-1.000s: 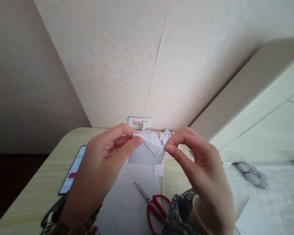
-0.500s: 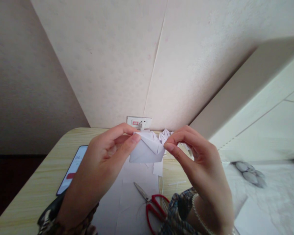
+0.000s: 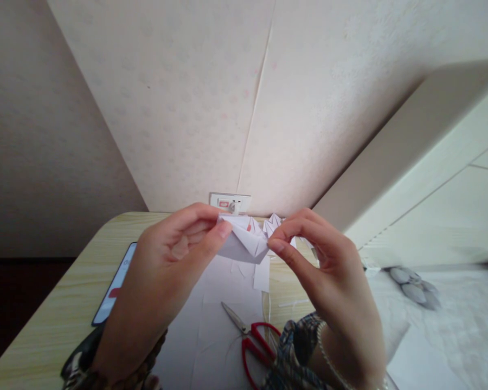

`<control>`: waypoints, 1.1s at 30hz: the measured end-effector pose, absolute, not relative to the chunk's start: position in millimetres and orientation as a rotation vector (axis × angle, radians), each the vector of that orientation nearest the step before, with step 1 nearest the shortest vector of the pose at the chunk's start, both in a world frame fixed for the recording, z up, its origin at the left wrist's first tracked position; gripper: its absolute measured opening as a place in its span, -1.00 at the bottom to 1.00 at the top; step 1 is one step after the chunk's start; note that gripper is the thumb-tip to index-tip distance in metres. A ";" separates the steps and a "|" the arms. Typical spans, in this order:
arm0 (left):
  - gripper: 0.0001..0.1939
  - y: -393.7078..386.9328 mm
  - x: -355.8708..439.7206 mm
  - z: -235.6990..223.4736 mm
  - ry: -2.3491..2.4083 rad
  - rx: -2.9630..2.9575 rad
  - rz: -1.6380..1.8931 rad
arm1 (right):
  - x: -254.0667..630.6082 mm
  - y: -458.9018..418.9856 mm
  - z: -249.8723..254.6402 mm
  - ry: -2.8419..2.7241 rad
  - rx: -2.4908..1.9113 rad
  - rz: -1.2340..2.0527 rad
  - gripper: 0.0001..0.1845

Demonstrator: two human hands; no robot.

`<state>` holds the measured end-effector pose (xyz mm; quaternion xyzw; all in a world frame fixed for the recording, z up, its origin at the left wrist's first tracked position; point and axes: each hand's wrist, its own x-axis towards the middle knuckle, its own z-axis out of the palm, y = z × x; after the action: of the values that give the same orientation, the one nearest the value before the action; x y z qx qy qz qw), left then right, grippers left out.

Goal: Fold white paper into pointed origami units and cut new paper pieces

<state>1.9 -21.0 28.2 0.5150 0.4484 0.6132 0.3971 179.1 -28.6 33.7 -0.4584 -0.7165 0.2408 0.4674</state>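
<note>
A piece of folded white paper [image 3: 244, 246] is held up between my two hands, above the table. My left hand [image 3: 179, 254] pinches its upper left corner between thumb and index finger. At the paper's right end, my right hand [image 3: 321, 254] grips it the same way. A slanted flap runs down across the front toward the right hand, and the upper edge gapes a little. Behind it stand several other folded white paper pieces [image 3: 273, 222], partly hidden by the paper and my right hand.
Below my hands, red-handled scissors [image 3: 252, 336] lie open on white paper sheets [image 3: 187, 346]. A phone [image 3: 113, 295] rests on the wooden table [image 3: 57, 292], partly behind my left arm. A socket with a plug [image 3: 230, 202] is on the wall. White fabric with a grey pattern [image 3: 451, 325] lies at right.
The folded paper has tilted, so its front panel looks shorter and its upper edge gapes more. Both hands have shifted slightly left and keep their pinch.
</note>
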 end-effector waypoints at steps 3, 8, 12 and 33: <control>-0.97 -21.4 2.0 27.3 1.104 1.289 1.553 | 179.4 -28.9 33.2 -1.765 -1.123 0.588 -0.83; -0.96 -25.6 -0.9 26.3 1.139 1.325 1.537 | 180.4 -28.7 32.1 -1.773 -1.120 0.584 -0.83; -0.92 -28.0 -3.9 25.0 1.168 1.291 1.518 | 181.3 -28.6 32.0 -1.781 -1.118 0.586 -0.83; -0.89 -28.0 -3.7 25.0 1.173 1.279 1.549 | 178.2 -27.6 30.6 -1.743 -1.054 0.614 -0.91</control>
<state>-3.7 -28.0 25.0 0.5047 0.4628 0.6115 0.3965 178.2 -27.6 30.6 -0.4330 -0.7163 0.2523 0.4856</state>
